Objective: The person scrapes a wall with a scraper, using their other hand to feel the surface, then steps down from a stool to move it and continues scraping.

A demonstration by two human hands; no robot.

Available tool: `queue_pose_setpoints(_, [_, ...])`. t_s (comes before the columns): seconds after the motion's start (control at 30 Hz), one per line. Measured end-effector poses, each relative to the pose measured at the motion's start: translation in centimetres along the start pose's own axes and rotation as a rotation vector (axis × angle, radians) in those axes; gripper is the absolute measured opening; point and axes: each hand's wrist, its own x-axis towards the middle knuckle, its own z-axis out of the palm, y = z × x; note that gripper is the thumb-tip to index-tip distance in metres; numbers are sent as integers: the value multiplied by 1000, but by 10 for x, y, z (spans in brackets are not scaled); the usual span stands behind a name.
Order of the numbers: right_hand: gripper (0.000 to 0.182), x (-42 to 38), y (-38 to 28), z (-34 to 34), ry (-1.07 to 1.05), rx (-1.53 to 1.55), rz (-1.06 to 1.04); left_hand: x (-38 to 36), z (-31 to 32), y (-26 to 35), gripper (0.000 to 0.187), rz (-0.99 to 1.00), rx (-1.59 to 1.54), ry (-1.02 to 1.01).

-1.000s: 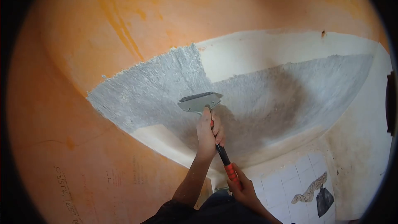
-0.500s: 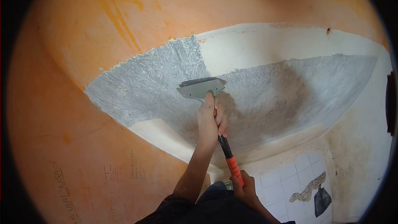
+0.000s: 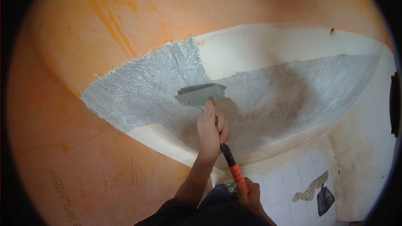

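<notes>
A long-handled scraper [image 3: 197, 96] with a wide grey metal head lies across the middle of the view, its head against or just over the grey, roughly scraped wall patch [image 3: 146, 88]. My left hand [image 3: 210, 127] is wrapped round the upper handle just below the head, thumb stretched along it. Lower down, my right hand [image 3: 250, 193] is closed on the red ribbed grip near the handle's end. White paint [image 3: 247, 50] borders the patch above, with a ragged edge between them. The head is slightly blurred.
Orange wall [image 3: 63, 121] with handwriting lies to the left and above. White floor tiles [image 3: 272, 184] show at lower right, bearing a crumpled strip [image 3: 312, 188] and a dark, flat-looking object [image 3: 325, 201]. A dark-edged thing [image 3: 395, 104] stands at the far right.
The scraper head has moved a little down and left, towards me, along the grey patch. Both hands moved with it and kept their hold. The view has shifted slightly.
</notes>
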Motion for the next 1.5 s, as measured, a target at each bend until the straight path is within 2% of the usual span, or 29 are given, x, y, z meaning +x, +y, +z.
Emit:
queue_pose_setpoints(0.3, [25, 2, -18, -8, 31, 0, 42, 1, 7, 6, 40, -1, -85, 8])
queue_pose_setpoints(0.37, [25, 6, -26, -13, 17, 107, 37, -1, 7, 7, 39, 16, -119, -4])
queue_pose_setpoints(0.47, [24, 0, -26, -12, 5, 26, 35, -3, 3, 3, 39, 23, -128, -28])
queue_pose_setpoints(0.63, [24, 4, -36, -18, -10, 58, 39, 0, 11, 15, 38, 16, -149, 16])
queue_pose_setpoints(0.77, [25, -1, -23, -15, -13, 30, -26, -2, 9, 11, 38, 30, -119, 4])
queue_pose_setpoints(0.87, [26, 6, -36, -18, -13, 54, -12, -4, 12, 16, 39, -8, -58, 70])
queue_pose_setpoints(0.9, [27, 9, -48, -22, -57, 97, 47, -1, 13, 19, 39, 17, -83, 42])
queue_pose_setpoints(1.1, [28, 5, -33, -18, -41, 66, -15, -1, 12, 16, 40, 30, -80, 33])
queue_pose_setpoints(1.5, [27, 13, -55, -29, -71, 75, 54, 3, 22, 31, 38, 65, -152, 16])
